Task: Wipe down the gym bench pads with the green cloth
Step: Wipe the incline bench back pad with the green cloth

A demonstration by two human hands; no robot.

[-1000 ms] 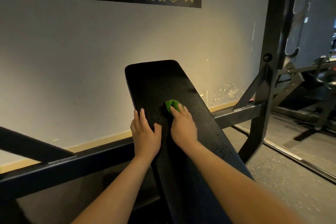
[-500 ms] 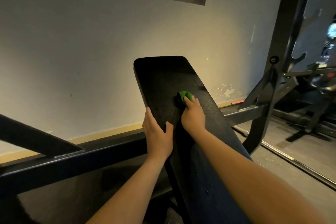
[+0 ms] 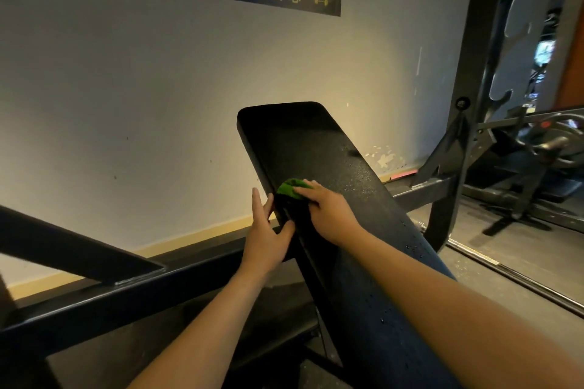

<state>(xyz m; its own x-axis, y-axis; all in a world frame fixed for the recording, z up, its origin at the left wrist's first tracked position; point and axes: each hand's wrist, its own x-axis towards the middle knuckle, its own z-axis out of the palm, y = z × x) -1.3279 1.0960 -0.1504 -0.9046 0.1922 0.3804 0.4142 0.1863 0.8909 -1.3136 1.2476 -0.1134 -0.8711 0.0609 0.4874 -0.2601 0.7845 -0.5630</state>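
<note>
Your right hand (image 3: 328, 213) presses the green cloth (image 3: 288, 189) onto the tilted black bench pad (image 3: 316, 148). Its fingers (image 3: 308, 188) lie close together, curled over the bunched cloth, which pokes out just beyond and to the left of them, near the pad's left edge. Your left hand (image 3: 265, 232) braces that edge just beside the cloth, fingers straight and together along the side, thumb laid on the pad's face. Small droplets (image 3: 410, 246) speckle the pad to the right of your right fingers.

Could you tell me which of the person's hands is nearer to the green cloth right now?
Right. The right hand lies on the green cloth, fingers over its near part. The left hand rests against the bench pad's left edge, just left of the cloth.
</note>
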